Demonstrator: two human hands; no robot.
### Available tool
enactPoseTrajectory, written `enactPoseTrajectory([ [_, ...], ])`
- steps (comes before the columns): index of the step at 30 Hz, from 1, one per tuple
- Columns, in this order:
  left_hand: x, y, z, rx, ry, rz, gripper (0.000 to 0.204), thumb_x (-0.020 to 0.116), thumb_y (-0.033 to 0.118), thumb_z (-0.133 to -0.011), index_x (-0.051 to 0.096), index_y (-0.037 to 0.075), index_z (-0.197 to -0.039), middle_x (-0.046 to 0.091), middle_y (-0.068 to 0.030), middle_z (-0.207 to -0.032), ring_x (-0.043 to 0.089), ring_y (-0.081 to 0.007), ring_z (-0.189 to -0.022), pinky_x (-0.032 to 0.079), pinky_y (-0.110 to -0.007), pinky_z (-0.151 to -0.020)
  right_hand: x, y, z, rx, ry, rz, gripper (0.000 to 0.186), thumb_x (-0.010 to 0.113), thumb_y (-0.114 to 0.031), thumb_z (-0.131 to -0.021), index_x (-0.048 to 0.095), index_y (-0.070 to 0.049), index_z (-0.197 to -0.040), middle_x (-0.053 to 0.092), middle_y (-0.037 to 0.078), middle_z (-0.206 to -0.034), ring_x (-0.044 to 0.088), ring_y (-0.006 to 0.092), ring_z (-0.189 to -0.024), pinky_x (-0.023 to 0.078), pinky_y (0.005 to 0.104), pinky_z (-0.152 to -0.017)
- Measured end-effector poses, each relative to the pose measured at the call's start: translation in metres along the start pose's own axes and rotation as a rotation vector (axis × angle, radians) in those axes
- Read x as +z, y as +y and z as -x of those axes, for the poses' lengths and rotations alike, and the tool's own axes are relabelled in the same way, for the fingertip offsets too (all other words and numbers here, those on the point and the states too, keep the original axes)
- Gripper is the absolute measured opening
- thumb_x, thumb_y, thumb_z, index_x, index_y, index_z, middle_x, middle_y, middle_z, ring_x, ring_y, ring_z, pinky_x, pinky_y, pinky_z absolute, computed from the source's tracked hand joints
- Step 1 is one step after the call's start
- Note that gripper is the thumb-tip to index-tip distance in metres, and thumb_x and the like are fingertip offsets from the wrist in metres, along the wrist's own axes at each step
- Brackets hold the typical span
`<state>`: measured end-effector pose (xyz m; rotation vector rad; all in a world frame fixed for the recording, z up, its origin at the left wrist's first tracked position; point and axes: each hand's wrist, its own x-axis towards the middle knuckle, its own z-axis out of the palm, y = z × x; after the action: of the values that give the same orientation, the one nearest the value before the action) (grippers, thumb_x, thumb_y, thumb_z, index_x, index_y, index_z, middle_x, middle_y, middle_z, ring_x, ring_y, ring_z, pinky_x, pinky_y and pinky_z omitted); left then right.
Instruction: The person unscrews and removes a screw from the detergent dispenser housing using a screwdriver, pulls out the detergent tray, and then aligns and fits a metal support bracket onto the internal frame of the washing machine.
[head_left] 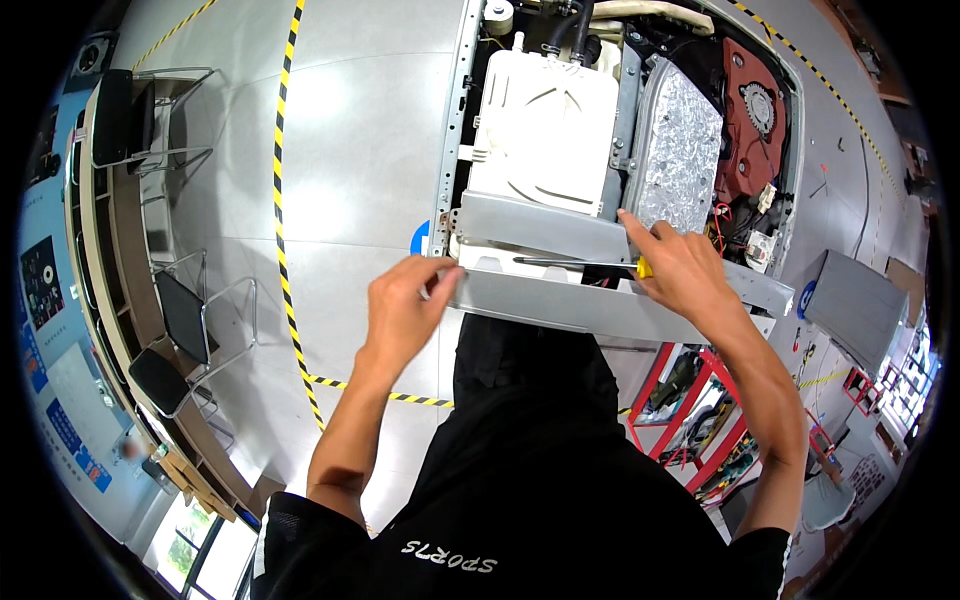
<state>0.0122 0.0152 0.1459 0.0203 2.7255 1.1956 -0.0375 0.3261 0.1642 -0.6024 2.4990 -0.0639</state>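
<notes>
An opened appliance (449, 140), likely a washer or washer-dryer, stands before me with its inner parts exposed. My right hand (685, 270) is wrapped round a screwdriver with a yellow handle (644, 268). Its long thin shaft points left across the gap behind the grey metal front strip (560, 300), and the index finger stretches forward toward the grey crossbar (545, 228). At the strip's left corner my left hand (408, 303) is curled, thumb and fingertips near the metal edge. Whether those fingers hold anything small cannot be made out.
Inside the appliance sit a white plastic housing (545, 125), a silvery foil-like cover (680, 145) and a reddish-brown part (750, 125). A red tool cart (690, 420) stands close on my right. Chairs (180, 315) line the left, beyond yellow-black floor tape (281, 200).
</notes>
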Motion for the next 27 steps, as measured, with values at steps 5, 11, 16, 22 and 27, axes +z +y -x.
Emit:
enactPoseTrajectory([
  [5, -0.02, -0.029, -0.013, -0.136, 0.115, 0.014, 0.008, 0.065, 0.009, -0.08, 0.067, 0.002, -0.084, 0.063, -0.0092, -0.07, 0.054, -0.0155, -0.055, 0.04, -0.027, -0.049, 0.006, -0.007, -0.005, -0.041, 0.06, 0.001, 0.068, 0.072, -0.014, -0.064, 0.046, -0.01, -0.127, 0.059, 0.015, -0.078, 0.059, 0.0325, -0.062, 0.047, 0.0412, -0.056],
  [11, -0.013, -0.048, -0.026, -0.181, 0.011, 0.056, 0.013, 0.065, 0.013, -0.08, 0.067, 0.0, -0.086, 0.06, -0.0067, -0.065, 0.05, -0.0128, -0.053, 0.039, -0.026, -0.05, 0.013, -0.006, -0.011, -0.045, 0.015, 0.027, 0.07, 0.074, -0.019, -0.067, 0.043, -0.013, -0.129, 0.06, 0.015, -0.08, 0.06, 0.0336, -0.064, 0.046, 0.0414, -0.057],
  [16, 0.0, -0.052, -0.034, -0.285, -0.095, 0.152, 0.025, 0.068, 0.018, -0.079, 0.063, -0.001, -0.095, 0.049, -0.0016, -0.056, 0.042, -0.0079, -0.051, 0.037, -0.024, -0.048, 0.017, -0.006, -0.019, -0.048, -0.007, 0.02, 0.065, 0.074, -0.02, -0.068, 0.045, -0.013, -0.125, 0.06, 0.015, -0.078, 0.06, 0.0342, -0.065, 0.046, 0.0424, -0.058],
  [22, 0.013, -0.058, -0.036, -0.289, -0.101, 0.209, 0.031, 0.071, 0.016, -0.077, 0.06, -0.002, -0.1, 0.043, 0.0014, -0.054, 0.038, -0.0061, -0.051, 0.035, -0.022, -0.047, 0.018, -0.005, -0.019, -0.027, -0.001, -0.055, 0.059, 0.073, -0.022, -0.068, 0.048, -0.014, -0.121, 0.06, 0.016, -0.079, 0.061, 0.0349, -0.069, 0.047, 0.0435, -0.059],
  [27, 0.013, -0.074, -0.047, -0.29, -0.146, 0.278, 0.03, 0.071, 0.014, -0.078, 0.059, -0.002, -0.101, 0.045, 0.0034, -0.055, 0.039, -0.0048, -0.051, 0.034, -0.021, -0.046, 0.029, -0.003, -0.021, 0.012, -0.008, -0.113, 0.057, 0.072, -0.024, -0.072, 0.048, -0.015, -0.123, 0.059, 0.015, -0.084, 0.061, 0.0351, -0.073, 0.048, 0.0438, -0.063],
])
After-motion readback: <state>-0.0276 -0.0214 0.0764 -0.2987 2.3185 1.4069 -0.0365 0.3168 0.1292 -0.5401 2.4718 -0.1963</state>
